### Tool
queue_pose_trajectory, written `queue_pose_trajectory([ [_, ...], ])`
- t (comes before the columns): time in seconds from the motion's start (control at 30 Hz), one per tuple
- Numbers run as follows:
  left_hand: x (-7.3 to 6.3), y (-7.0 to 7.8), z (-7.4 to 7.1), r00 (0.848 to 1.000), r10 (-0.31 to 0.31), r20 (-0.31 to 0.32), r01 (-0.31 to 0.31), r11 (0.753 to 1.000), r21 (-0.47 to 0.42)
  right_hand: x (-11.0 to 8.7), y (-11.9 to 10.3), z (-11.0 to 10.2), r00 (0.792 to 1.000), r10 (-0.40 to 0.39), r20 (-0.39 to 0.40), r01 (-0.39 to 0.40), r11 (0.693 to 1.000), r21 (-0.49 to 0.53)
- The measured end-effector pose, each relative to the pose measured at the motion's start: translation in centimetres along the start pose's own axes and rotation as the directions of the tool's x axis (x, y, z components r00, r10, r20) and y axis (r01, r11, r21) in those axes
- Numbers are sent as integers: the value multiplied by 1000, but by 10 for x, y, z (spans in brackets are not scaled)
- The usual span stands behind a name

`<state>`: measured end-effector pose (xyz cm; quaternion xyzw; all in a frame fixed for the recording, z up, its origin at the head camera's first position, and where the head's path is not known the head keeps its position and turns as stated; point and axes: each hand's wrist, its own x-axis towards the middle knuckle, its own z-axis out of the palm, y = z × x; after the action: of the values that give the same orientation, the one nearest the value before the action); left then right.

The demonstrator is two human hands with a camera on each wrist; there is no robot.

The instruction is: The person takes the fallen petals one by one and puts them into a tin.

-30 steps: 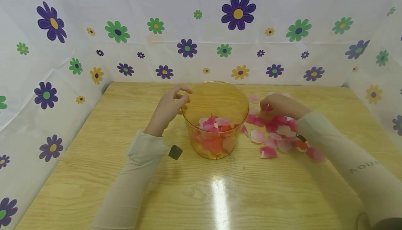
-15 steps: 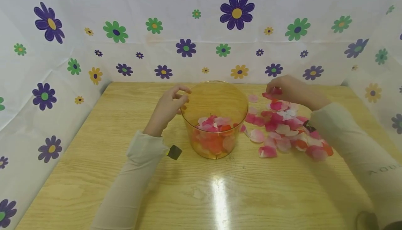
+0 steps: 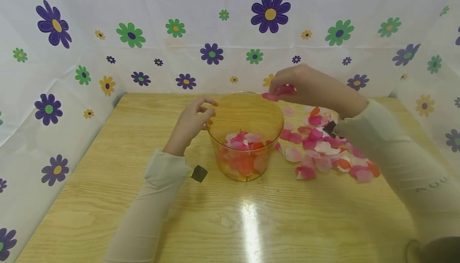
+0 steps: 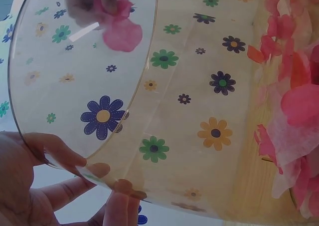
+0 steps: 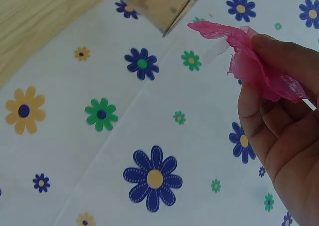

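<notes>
An amber see-through plastic bucket (image 3: pixel 244 163) stands on the table, with pink, red and pale artificial petals (image 3: pixel 245 140) in its bottom. At its left rim my left hand (image 3: pixel 190 123) holds on with bent fingers; in the left wrist view the fingers (image 4: pixel 57 151) lie at the edge and against the wall. Above the right back rim, my right hand (image 3: pixel 305 85) pinches deep-pink petals (image 5: pixel 254 66) between thumb and fingers. Part of this bunch sticks out past the fingertips. How many petals it holds I cannot tell.
To the right of the bucket, loose petals (image 3: pixel 323 147) lie spread over the wooden table (image 3: pixel 287 223), partly under the right forearm. A flower-printed white cloth (image 3: pixel 151 7) hangs behind and at both sides. Black squares (image 3: pixel 199 173) show at the wrists.
My right hand has lifted pink petals from the loose pile and moved left to above the bucket's rim. The left hand and bucket have stayed in place.
</notes>
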<state>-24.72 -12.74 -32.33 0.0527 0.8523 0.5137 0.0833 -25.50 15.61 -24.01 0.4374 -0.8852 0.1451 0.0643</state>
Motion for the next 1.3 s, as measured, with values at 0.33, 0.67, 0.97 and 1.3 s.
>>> queue_pose_trajectory([
  [0.33, 0, -1, 1, 1000, 9, 2, -9, 1000, -1, 20, -19, 25, 990, -37, 138, 26, 996, 85],
  [0.67, 0, -1, 0, 1000, 18, -6, -18, 1000, 10, 20, -17, 29, 977, -43, 211, 33, 998, 51],
  [0.97, 0, -1, 0, 1000, 20, 3, -20, 1000, -4, -5, 3, 27, 997, -10, 76, 8, 1000, 23],
  [1.3, -1, -1, -1, 1000, 15, -3, -15, 1000, 5, -50, 46, 48, 935, 309, 174, -314, 949, 5],
])
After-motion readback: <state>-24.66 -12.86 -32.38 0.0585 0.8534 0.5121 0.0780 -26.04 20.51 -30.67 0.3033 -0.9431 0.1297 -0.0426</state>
